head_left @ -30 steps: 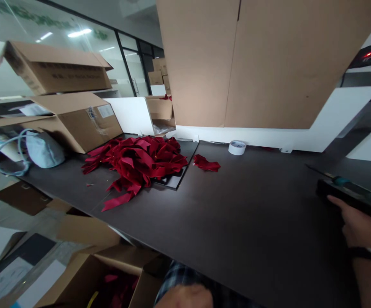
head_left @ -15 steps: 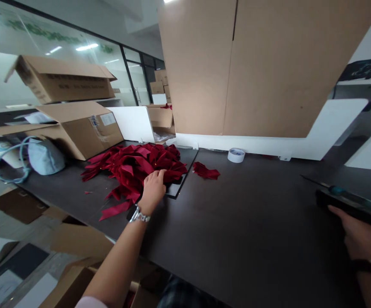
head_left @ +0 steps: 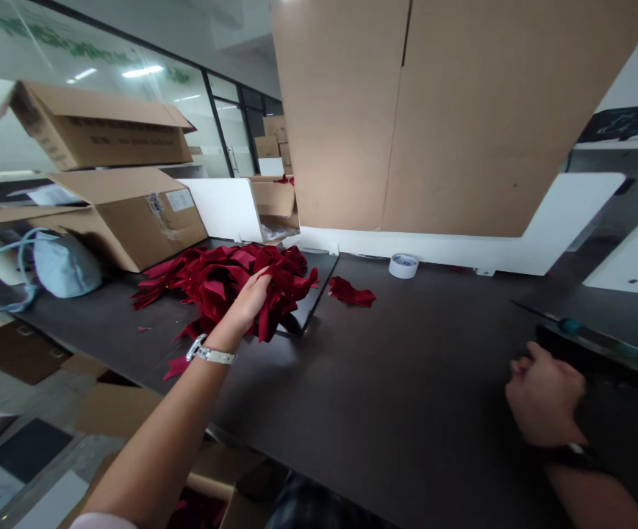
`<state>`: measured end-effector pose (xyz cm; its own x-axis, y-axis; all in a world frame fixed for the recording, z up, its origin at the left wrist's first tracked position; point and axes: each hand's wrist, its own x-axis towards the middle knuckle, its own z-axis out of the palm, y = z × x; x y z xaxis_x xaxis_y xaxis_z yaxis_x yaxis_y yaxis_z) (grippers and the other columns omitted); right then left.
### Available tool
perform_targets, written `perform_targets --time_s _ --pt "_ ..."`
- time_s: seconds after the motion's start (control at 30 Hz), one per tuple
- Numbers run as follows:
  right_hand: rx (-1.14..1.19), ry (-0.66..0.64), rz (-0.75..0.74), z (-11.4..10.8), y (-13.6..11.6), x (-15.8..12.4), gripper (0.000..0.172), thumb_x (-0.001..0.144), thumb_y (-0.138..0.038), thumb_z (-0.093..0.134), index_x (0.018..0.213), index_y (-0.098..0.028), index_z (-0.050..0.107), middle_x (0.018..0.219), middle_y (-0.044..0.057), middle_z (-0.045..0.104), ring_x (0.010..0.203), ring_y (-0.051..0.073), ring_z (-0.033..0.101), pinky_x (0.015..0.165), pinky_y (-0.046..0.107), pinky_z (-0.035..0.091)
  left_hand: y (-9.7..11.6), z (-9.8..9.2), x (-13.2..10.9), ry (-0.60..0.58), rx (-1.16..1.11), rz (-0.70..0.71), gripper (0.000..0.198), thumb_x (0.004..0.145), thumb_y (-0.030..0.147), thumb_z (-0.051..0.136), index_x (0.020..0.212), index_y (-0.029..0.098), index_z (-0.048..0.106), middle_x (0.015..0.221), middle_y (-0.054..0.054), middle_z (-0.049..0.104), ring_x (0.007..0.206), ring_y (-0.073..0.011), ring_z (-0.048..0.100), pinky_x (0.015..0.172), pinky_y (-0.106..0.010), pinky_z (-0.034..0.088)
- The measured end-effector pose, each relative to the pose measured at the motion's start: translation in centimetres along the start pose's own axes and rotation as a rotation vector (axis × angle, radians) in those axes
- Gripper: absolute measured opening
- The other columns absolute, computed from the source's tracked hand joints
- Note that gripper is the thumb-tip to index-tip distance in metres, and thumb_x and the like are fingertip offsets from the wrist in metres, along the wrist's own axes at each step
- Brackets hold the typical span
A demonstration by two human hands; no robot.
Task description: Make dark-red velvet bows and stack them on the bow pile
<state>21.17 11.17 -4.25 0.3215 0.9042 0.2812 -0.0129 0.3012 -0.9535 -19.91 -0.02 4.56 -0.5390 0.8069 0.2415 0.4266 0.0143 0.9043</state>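
Observation:
My left hand is closed on a bunch of dark red fabric pieces, with a strip hanging below the fingers. It sits at the near right of a heaped pile of red fabric, which lies partly on a black board on the dark tabletop. A small loose scrap of the red fabric lies to the right of the board. My right hand is curled with nothing in it, just left of a dark handheld tool with a teal section.
A roll of white tape stands by the white back panel. Cardboard boxes and a pale blue bag sit at the far left. An open carton holding red fabric stands below the table's near edge.
My left hand has closed on the fabric and gathered some from the pile. My right hand has moved left off the tool and curled.

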Motion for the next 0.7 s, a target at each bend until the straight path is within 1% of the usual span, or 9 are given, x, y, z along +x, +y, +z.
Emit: perform_targets --time_s 0.07,0.17,0.2,0.3,0.37,0.4,0.47,0.57,0.7 --pt "0.057 0.055 0.024 1.7 0.4 -0.6 0.048 0.06 -0.061 0.071 0.061 -0.026 0.037 0.047 -0.006 0.035 0.04 0.01 0.036 0.045 0.032 0.033 1.2 0.8 -0.6 -0.089 -0.269 -0.148 0.026 0.069 0.043 0.05 0.076 0.018 0.053 0.064 -0.001 0.06 0.061 -0.0174 0.057 0.065 -0.031 0.05" --pt "0.072 -0.098 0.056 3.9 -0.1 -2.5 0.048 0.055 -0.059 0.076 0.075 -0.022 0.054 0.057 -0.002 0.053 0.047 0.012 0.047 0.047 0.029 0.04 2.6 2.4 -1.8 -0.208 -0.415 -0.271 0.022 0.067 0.041 0.052 0.067 0.019 0.047 0.056 0.0 0.053 0.052 -0.0146 0.05 0.056 -0.029 0.046" --pt "0.058 -0.208 0.069 4.4 -0.4 -3.2 0.049 0.056 -0.062 0.075 0.072 -0.02 0.058 0.058 -0.001 0.056 0.048 0.012 0.049 0.048 0.028 0.041 2.9 3.1 -2.3 -0.25 -0.434 -0.281 0.022 0.068 0.041 0.051 0.067 0.019 0.048 0.056 0.0 0.053 0.052 -0.0148 0.051 0.056 -0.029 0.046" --pt "0.05 -0.91 0.162 5.2 -1.4 -5.5 0.057 0.077 -0.071 0.055 0.078 -0.015 0.067 0.072 0.008 0.067 0.063 0.016 0.061 0.062 0.032 0.049 3.3 5.5 -4.4 -0.327 -0.47 -0.236 0.024 0.072 0.042 0.05 0.077 0.019 0.053 0.063 -0.001 0.057 0.061 -0.0178 0.055 0.06 -0.03 0.047" --pt "0.105 -1.143 0.211 5.5 -1.5 -6.9 0.061 0.085 -0.069 0.045 0.093 -0.014 0.068 0.095 0.014 0.069 0.084 0.02 0.065 0.081 0.037 0.05 3.1 7.2 -5.9 -0.383 -0.422 -0.12 0.024 0.073 0.04 0.05 0.085 0.019 0.055 0.071 -0.001 0.061 0.072 -0.0198 0.058 0.067 -0.031 0.049" --pt "0.15 -1.177 0.231 5.6 -1.3 -7.4 0.06 0.085 -0.068 0.047 0.101 -0.015 0.067 0.103 0.014 0.068 0.092 0.021 0.064 0.088 0.038 0.048 3.0 8.0 -6.7 -0.447 -0.375 -0.039 0.022 0.074 0.037 0.049 0.087 0.019 0.056 0.075 -0.001 0.062 0.077 -0.0202 0.058 0.071 -0.031 0.049" --pt "0.22 -1.081 0.259 5.9 -0.8 -8.0 0.054 0.081 -0.066 0.056 0.101 -0.017 0.064 0.1 0.01 0.067 0.091 0.02 0.063 0.087 0.036 0.048 3.0 9.3 -8.0 -0.624 -0.26 0.151 0.017 0.078 0.029 0.046 0.085 0.019 0.057 0.085 -0.002 0.062 0.085 -0.0193 0.057 0.08 -0.03 0.048" --pt "0.209 -0.875 0.3 6.1 -0.7 -7.9 0.04 0.078 -0.057 0.066 0.081 -0.018 0.057 0.074 -0.001 0.057 0.067 0.012 0.054 0.066 0.025 0.046 3.2 10.4 -9.1 -0.864 -0.115 0.379 0.017 0.087 0.022 0.041 0.082 0.017 0.057 0.091 -0.004 0.059 0.086 -0.0163 0.054 0.085 -0.029 0.045" --pt "0.207 -0.833 0.328 5.9 -2.4 -7.3 0.038 0.078 -0.054 0.066 0.079 -0.019 0.051 0.073 -0.003 0.052 0.063 0.01 0.047 0.061 0.021 0.042 3.2 10.0 -8.5 -1.089 -0.06 0.4 0.02 0.092 0.03 0.045 0.092 0.016 0.059 0.095 -0.005 0.06 0.087 -0.0153 0.056 0.084 -0.028 0.045"
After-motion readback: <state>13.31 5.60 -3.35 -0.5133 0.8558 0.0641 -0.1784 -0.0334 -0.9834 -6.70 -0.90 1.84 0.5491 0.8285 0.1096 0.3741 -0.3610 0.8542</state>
